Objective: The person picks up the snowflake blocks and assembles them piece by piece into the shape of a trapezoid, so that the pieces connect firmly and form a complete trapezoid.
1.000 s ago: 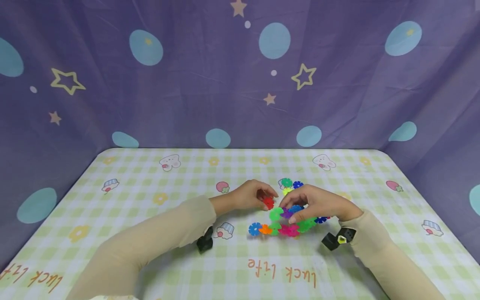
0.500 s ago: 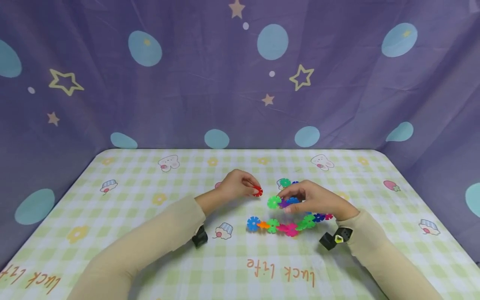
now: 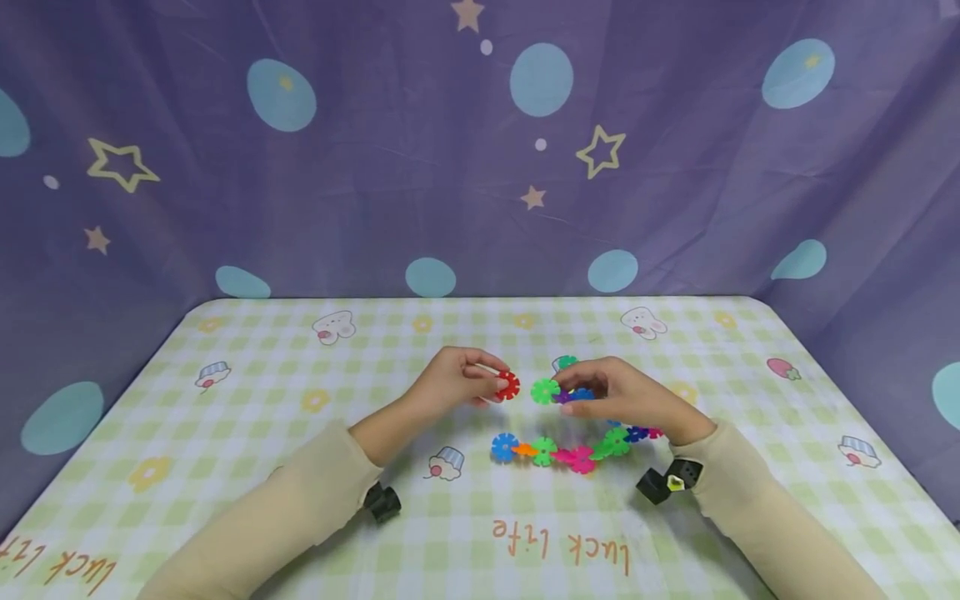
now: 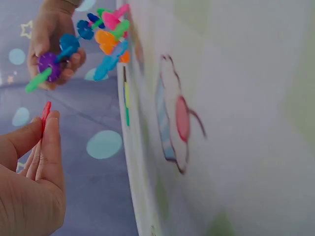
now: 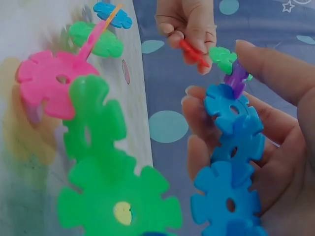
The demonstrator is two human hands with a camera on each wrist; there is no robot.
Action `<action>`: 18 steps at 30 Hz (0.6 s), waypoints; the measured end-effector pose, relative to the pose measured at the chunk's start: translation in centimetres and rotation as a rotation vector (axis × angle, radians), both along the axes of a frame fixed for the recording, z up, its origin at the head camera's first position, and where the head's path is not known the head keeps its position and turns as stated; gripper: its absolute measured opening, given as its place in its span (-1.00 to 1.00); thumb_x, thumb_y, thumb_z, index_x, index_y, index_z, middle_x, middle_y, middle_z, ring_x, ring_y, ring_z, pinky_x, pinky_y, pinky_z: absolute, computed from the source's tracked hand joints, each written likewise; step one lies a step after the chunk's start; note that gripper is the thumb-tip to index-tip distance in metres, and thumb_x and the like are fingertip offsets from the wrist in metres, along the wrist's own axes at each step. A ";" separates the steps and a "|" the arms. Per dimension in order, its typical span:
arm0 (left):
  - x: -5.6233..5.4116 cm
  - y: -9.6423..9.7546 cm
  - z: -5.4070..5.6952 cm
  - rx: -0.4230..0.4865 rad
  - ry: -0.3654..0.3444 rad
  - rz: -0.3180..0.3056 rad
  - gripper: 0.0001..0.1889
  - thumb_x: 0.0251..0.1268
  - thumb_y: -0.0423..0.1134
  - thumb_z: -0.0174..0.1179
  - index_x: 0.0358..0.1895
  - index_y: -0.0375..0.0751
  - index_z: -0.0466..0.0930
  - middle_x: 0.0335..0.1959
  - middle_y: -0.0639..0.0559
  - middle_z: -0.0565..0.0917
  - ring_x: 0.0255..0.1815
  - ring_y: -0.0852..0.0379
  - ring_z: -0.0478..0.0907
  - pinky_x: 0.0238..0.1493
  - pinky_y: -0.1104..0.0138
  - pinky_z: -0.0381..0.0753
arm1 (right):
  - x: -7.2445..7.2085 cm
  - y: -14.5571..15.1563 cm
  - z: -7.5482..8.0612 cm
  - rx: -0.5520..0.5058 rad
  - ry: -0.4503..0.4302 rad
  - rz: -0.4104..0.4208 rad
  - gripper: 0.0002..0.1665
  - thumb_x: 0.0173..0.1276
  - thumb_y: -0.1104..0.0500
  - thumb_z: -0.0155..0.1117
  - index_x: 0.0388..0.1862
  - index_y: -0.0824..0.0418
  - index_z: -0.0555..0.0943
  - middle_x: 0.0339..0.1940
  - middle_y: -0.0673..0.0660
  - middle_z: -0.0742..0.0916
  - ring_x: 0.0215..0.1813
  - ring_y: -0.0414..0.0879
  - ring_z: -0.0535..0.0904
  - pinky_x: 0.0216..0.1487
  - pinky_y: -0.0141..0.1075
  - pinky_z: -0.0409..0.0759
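- From my end, I see the left hand pinching a red notched plastic disc between thumb and fingers, lifted above the green-and-white checked tablecloth.
- I see the right hand gripping a multicoloured chain of notched plastic discs near one end, thumb and fingers about the purple disc and blue disc beside it.
- The light green notched disc at that end faces the red one, near but apart.
- The rest of the chain curves nearer the body, past a pink disc to a bright blue end disc.
- I judge the step as lining up the red disc for joining, not yet joined.
- Next, I'd turn it crosswise, meet notch to notch and push, bracing the green disc so the chain doesn't twist.
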State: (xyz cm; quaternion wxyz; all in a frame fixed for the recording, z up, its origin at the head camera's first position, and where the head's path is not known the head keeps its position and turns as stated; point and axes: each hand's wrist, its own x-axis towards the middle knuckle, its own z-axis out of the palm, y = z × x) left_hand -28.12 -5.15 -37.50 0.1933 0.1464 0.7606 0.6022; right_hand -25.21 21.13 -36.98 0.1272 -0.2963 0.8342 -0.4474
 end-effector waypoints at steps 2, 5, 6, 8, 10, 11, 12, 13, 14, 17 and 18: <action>0.4 0.0 0.3 0.017 -0.015 0.002 -0.76 0.17 -0.38 0.28 -0.10 -0.37 0.62 -0.33 -0.15 0.74 -0.38 0.07 0.70 -0.25 0.10 0.68 | 0.1 -0.1 0.1 0.007 0.031 -0.005 -0.65 0.25 0.26 0.32 0.04 0.22 0.61 -0.09 0.09 0.72 -0.32 -0.19 0.53 -0.35 -0.33 0.52; 0.9 0.1 0.7 0.031 -0.031 0.007 -0.77 0.18 -0.37 0.27 -0.10 -0.37 0.63 -0.32 -0.14 0.74 -0.37 0.08 0.70 -0.24 0.09 0.67 | 0.3 -0.3 0.3 0.028 0.086 -0.018 -0.65 0.22 0.25 0.35 0.01 0.22 0.63 -0.14 0.06 0.73 -0.35 -0.21 0.53 -0.34 -0.35 0.55; 1.0 0.1 0.8 0.036 -0.034 0.009 -0.76 0.18 -0.37 0.27 -0.09 -0.36 0.63 -0.31 -0.13 0.74 -0.37 0.08 0.70 -0.24 0.09 0.67 | 0.4 -0.4 0.3 0.039 0.108 -0.022 -0.65 0.21 0.23 0.36 0.00 0.22 0.63 -0.15 0.05 0.73 -0.35 -0.22 0.54 -0.32 -0.35 0.56; 1.2 0.2 0.9 0.047 -0.041 0.014 -0.74 0.17 -0.35 0.28 -0.07 -0.35 0.63 -0.30 -0.12 0.74 -0.37 0.10 0.70 -0.24 0.10 0.68 | 0.5 -0.5 0.4 0.054 0.138 -0.030 -0.65 0.20 0.22 0.38 -0.01 0.22 0.64 -0.17 0.03 0.73 -0.32 -0.23 0.56 -0.30 -0.35 0.58; 1.5 0.2 1.1 0.066 -0.049 0.021 -0.73 0.17 -0.36 0.28 -0.05 -0.34 0.63 -0.30 -0.11 0.74 -0.39 0.12 0.69 -0.25 0.12 0.68 | 0.6 -0.6 0.6 0.066 0.167 -0.037 -0.66 0.18 0.21 0.39 -0.03 0.21 0.65 -0.19 0.01 0.74 -0.30 -0.24 0.57 -0.30 -0.35 0.59; 1.6 0.2 1.2 0.072 -0.050 0.024 -0.73 0.17 -0.36 0.28 -0.04 -0.34 0.63 -0.31 -0.10 0.75 -0.40 0.13 0.69 -0.26 0.13 0.68 | 0.6 -0.6 0.6 0.069 0.178 -0.038 -0.66 0.18 0.21 0.40 -0.04 0.21 0.65 -0.19 0.01 0.74 -0.29 -0.24 0.58 -0.29 -0.35 0.59; 1.7 0.3 1.2 0.079 -0.052 0.026 -0.72 0.17 -0.37 0.27 -0.04 -0.34 0.63 -0.31 -0.10 0.75 -0.41 0.14 0.69 -0.28 0.16 0.69 | 0.7 -0.7 0.6 0.070 0.187 -0.036 -0.66 0.18 0.21 0.40 -0.04 0.22 0.65 -0.20 0.01 0.74 -0.28 -0.25 0.58 -0.30 -0.35 0.59; 1.8 0.3 1.2 0.085 -0.051 0.028 -0.72 0.17 -0.38 0.26 -0.03 -0.34 0.63 -0.32 -0.10 0.75 -0.42 0.15 0.68 -0.29 0.19 0.69 | 0.7 -0.7 0.7 0.068 0.192 -0.036 -0.66 0.17 0.21 0.40 -0.04 0.22 0.66 -0.20 0.00 0.74 -0.28 -0.24 0.58 -0.31 -0.35 0.58; 1.9 0.3 1.2 0.091 -0.051 0.029 -0.72 0.17 -0.39 0.25 -0.03 -0.35 0.63 -0.32 -0.09 0.75 -0.42 0.16 0.68 -0.30 0.21 0.69 | 0.7 -0.7 0.7 0.066 0.199 -0.035 -0.66 0.17 0.21 0.41 -0.05 0.22 0.66 -0.21 0.00 0.74 -0.29 -0.24 0.58 -0.32 -0.35 0.58; 2.0 0.3 1.2 0.098 -0.047 0.034 -0.73 0.18 -0.41 0.22 -0.04 -0.37 0.63 -0.34 -0.08 0.75 -0.43 0.18 0.68 -0.32 0.25 0.69 | 0.7 -0.8 0.6 0.057 0.211 -0.030 -0.67 0.17 0.18 0.41 -0.06 0.21 0.66 -0.23 0.01 0.74 -0.30 -0.24 0.57 -0.33 -0.36 0.57; 2.0 0.4 1.2 0.097 -0.047 0.036 -0.73 0.18 -0.41 0.22 -0.04 -0.37 0.63 -0.35 -0.07 0.75 -0.43 0.18 0.67 -0.32 0.25 0.69 | 0.7 -0.8 0.6 0.052 0.214 -0.027 -0.68 0.18 0.18 0.41 -0.07 0.20 0.66 -0.24 0.02 0.74 -0.29 -0.24 0.58 -0.33 -0.37 0.56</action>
